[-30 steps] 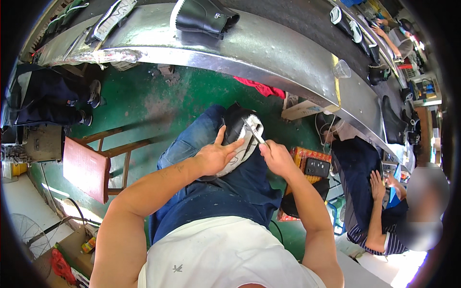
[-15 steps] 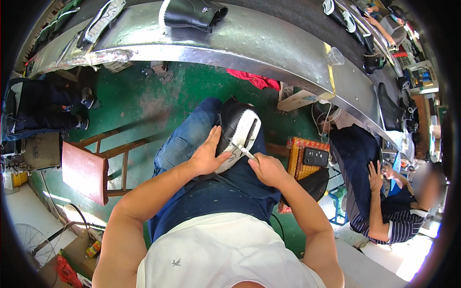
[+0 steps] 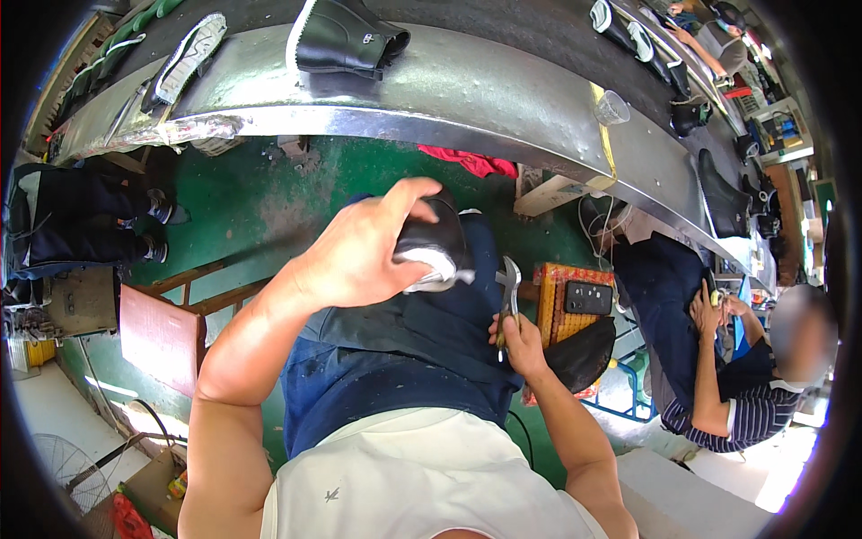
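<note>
Over my lap, my left hand [image 3: 364, 251] grips a black boot [image 3: 437, 235] with a pale sole edge, thumb on the near side and fingers over the top. Most of its sole is out of sight. To the right of the boot and apart from it, my right hand [image 3: 523, 346] holds metal pliers [image 3: 510, 287], jaws pointing away from me. My fingers wrap round the handles.
A metal-edged bench [image 3: 485, 76] crosses ahead, bearing a black boot [image 3: 346, 40] and a clear plastic cup [image 3: 612, 108]. A wooden stool [image 3: 160, 337] stands left. At right, a phone [image 3: 588, 298] lies on a seat [image 3: 549, 310] near a seated co-worker [image 3: 732, 404].
My left hand has gone from lying along the boot to gripping it, and the boot has turned, hiding most of its sole. My right hand has drawn the pliers off the sole, rightward.
</note>
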The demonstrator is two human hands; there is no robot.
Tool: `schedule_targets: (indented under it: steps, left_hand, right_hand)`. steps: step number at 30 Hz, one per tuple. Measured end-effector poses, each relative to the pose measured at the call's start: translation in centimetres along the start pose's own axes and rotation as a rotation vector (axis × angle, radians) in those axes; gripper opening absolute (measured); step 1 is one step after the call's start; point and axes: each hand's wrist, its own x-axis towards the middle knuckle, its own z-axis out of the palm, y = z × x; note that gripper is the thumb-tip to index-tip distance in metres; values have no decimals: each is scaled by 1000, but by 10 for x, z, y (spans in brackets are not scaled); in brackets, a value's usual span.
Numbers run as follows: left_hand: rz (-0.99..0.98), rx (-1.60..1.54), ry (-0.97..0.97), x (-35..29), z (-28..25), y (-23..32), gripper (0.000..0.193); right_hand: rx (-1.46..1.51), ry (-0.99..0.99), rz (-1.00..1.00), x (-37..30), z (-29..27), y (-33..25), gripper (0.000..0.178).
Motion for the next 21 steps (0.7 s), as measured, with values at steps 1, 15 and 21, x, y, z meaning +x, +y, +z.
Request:
schedule_targets:
  steps: [1,15,21]
  left_hand:
    - [0,3,0,8,2,-1,86]
    - [-904,-1179,-92,25,142,-119,68]
    - [-519,-850,69,-37,184,-118,62]
  right_hand:
    - [-49,-28,4,-1,-2,-3,41]
    - [-442,-292,156,-25,5,-80,36]
    - [-616,-405,-60,-16,3,-99,53]
